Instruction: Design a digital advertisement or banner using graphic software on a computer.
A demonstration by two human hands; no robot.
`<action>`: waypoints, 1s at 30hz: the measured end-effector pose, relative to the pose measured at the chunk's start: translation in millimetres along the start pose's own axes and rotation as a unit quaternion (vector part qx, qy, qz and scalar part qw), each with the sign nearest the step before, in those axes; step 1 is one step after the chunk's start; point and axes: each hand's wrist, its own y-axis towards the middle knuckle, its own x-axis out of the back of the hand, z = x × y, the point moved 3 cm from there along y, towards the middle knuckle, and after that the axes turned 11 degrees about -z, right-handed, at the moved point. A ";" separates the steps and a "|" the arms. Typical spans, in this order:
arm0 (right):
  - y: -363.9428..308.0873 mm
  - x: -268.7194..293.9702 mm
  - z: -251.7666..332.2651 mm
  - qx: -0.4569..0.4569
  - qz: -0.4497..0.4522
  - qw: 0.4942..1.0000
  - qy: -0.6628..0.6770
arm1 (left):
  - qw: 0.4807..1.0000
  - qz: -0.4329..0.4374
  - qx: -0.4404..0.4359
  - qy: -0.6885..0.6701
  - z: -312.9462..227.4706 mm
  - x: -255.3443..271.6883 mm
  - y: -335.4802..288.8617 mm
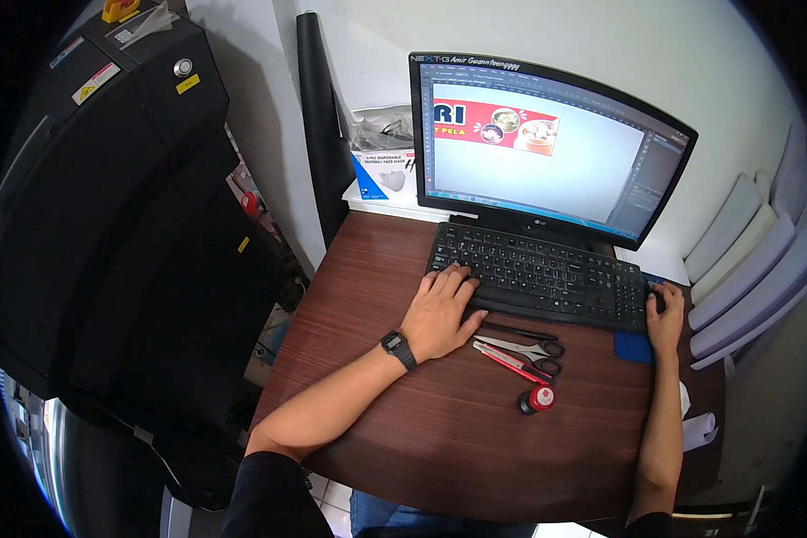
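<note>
On keyboard [547,273]: left hand [441,314] flat; right hand [665,316] cupping mouse [658,299].

- The left forearm comes in from the lower edge and runs up and to the right, bare below a dark short sleeve, its underside lying flat.
- A black wristwatch [398,349] sits on the left wrist.
- The left hand [439,312] lies palm down, its back turned up to the camera, with the fingers spread a little and stretched forward and the thumb out to the right. It has no grip on anything.
- The right forearm rises almost straight up along the right side, bare and slim in this view.
- The right hand [665,316] is palm down and cupped, its fingers curled forward over something dark and small beneath it; the grip looks loose.
</note>
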 end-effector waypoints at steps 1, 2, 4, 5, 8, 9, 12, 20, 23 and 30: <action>-0.3 -0.1 -0.9 0.000 0.000 1.000 -0.001 | 1.000 -0.001 0.000 -0.001 -0.1 0.0 0.1; -0.7 -0.5 -2.2 0.002 -0.002 1.000 0.003 | 1.000 -0.001 -0.001 -0.001 -0.3 0.1 0.3; -0.7 -0.5 -2.9 0.003 -0.004 1.000 0.007 | 1.000 0.001 -0.001 -0.002 -0.5 0.5 0.2; -0.3 -0.9 -2.8 0.002 -0.001 1.000 0.003 | 1.000 0.001 -0.001 -0.001 -0.5 0.5 0.1; -0.2 -0.4 0.3 -0.002 0.002 1.000 0.001 | 1.000 0.001 0.002 -0.004 -0.4 0.6 -0.3; -0.4 -0.2 1.5 -0.005 0.001 1.000 0.004 | 1.000 0.001 0.004 -0.003 -0.5 1.1 -0.3; 0.5 2.2 2.1 -0.004 0.002 1.000 0.008 | 1.000 0.000 0.004 -0.002 -0.9 -0.2 0.3; 0.0 2.2 2.7 0.000 -0.001 1.000 0.008 | 1.000 0.004 0.006 -0.001 -1.0 -0.2 0.3; -0.3 2.1 3.5 0.001 -0.003 1.000 0.011 | 1.000 0.010 0.011 -0.004 -0.7 1.2 0.4; -1.1 2.2 4.8 -0.012 -0.004 1.000 0.008 | 1.000 0.004 0.000 0.000 0.1 -0.2 -0.1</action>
